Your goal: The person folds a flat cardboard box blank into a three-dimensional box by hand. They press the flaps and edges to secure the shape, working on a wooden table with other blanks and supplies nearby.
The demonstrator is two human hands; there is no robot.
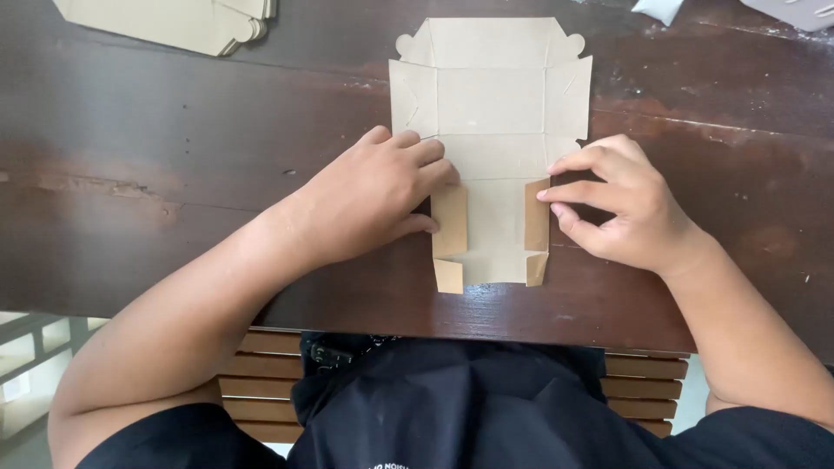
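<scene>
A flat pale cardboard box blank (pixel 491 104) with creased panels lies on the dark wooden table (pixel 174 174). Its near side flaps are folded inward, showing brown undersides. My left hand (pixel 373 195) presses the left brown flap (pixel 450 221) down with its fingertips. My right hand (pixel 621 204) pinches and presses the right brown flap (pixel 537 217). Two small corner tabs stick out at the blank's near edge.
A stack of more flat cardboard blanks (pixel 187 22) lies at the far left of the table. Pale objects (pixel 795 10) sit at the far right corner. The table's near edge runs just above my dark shirt and a slatted wooden seat (pixel 261 386).
</scene>
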